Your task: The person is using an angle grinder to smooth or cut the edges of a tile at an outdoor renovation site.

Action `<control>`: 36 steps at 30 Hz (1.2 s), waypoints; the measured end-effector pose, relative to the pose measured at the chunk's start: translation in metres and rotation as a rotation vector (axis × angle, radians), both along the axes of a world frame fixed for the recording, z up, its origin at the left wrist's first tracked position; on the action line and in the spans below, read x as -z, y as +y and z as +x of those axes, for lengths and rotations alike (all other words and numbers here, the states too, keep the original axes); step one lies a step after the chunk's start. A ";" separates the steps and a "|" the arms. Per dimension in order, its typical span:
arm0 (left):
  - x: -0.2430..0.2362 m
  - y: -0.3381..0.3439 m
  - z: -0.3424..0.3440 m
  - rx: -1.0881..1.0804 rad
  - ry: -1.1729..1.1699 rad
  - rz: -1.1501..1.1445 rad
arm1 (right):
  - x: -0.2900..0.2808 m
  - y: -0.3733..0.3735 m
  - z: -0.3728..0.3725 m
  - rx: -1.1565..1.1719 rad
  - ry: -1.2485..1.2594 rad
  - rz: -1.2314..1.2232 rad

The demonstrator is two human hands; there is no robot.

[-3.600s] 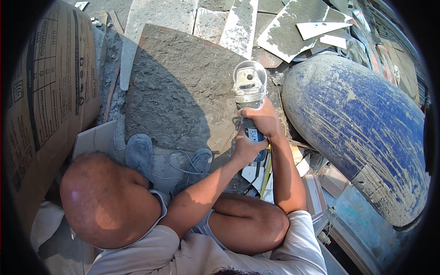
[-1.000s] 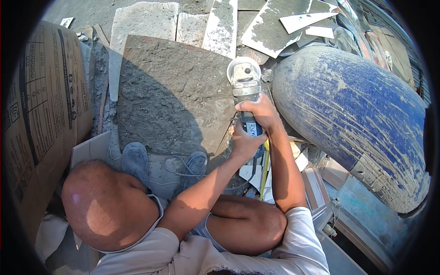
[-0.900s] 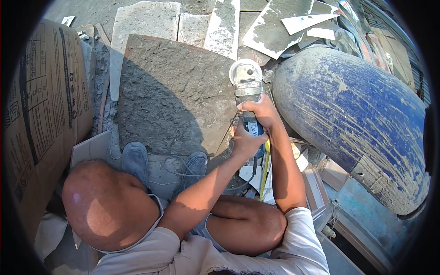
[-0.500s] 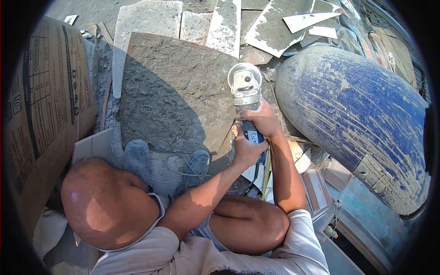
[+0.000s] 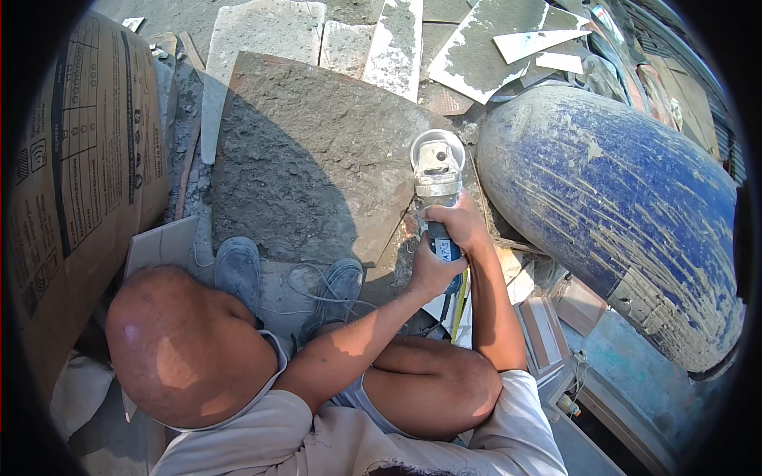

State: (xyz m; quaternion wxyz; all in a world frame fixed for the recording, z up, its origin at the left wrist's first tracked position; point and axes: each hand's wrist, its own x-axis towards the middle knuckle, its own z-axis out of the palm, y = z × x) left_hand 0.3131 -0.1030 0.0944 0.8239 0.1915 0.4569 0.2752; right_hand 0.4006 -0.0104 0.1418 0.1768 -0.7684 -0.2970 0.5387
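Both of my hands grip the body of an angle grinder (image 5: pixel 438 187), its silver head and round guard pointing away from me. My left hand (image 5: pixel 435 271) wraps round the rear of the body, and my right hand (image 5: pixel 462 223) closes round it just behind the head. The guard is over the right edge of a rough grey stone-like slab (image 5: pixel 286 151), which lies partly in my shadow. Whether the disc touches the slab cannot be made out. A cord runs back from the grinder toward my knee.
A large paper sack (image 5: pixel 87 159) stands on the left. At the right lies a scraped blue drum (image 5: pixel 611 198). Broken tile pieces (image 5: pixel 492 47) and a pale slab (image 5: pixel 262 32) are beyond the grey slab. My shoes (image 5: pixel 237 271) rest at its near edge, beside a thin white cable.
The grinder and both hands have moved back toward me and slightly right along the slab's edge. My grip on the grinder stays the same.
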 end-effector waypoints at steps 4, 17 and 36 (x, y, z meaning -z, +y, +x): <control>-0.003 0.002 -0.005 -0.019 0.032 -0.016 | 0.003 0.005 -0.010 -0.044 0.027 0.063; -0.018 0.006 -0.039 0.420 0.086 0.323 | 0.000 -0.074 0.003 0.461 0.449 0.206; 0.021 0.007 -0.050 0.520 0.226 0.384 | 0.038 -0.082 -0.011 0.456 0.305 0.408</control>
